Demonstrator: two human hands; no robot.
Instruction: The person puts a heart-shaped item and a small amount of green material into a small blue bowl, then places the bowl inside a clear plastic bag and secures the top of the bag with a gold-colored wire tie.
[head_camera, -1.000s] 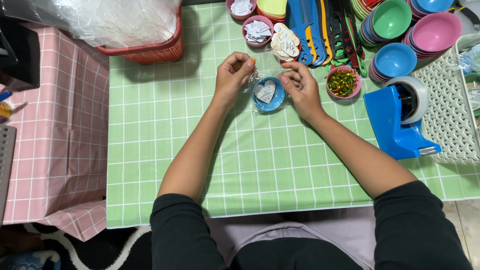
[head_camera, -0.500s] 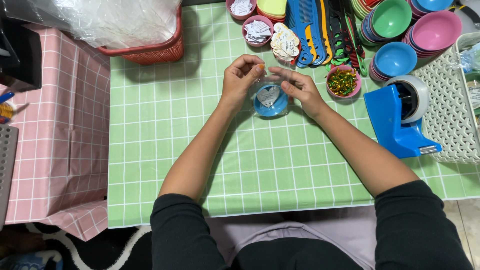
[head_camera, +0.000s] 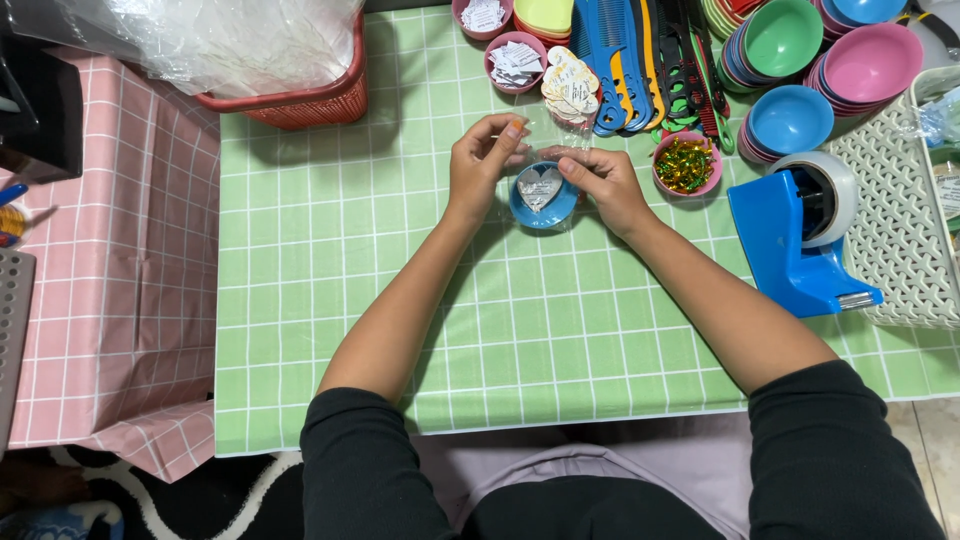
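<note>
A: Our left hand and right hand pinch a clear wrapper around the small blue bowl, mid-bench, on its far half.

B: We judge the thin film could slip or tear, tipping out the heart card.

A: The bench wears green checked cloth, crowded far right with combs, stacked bowls and a blue tape dispenser.
</note>
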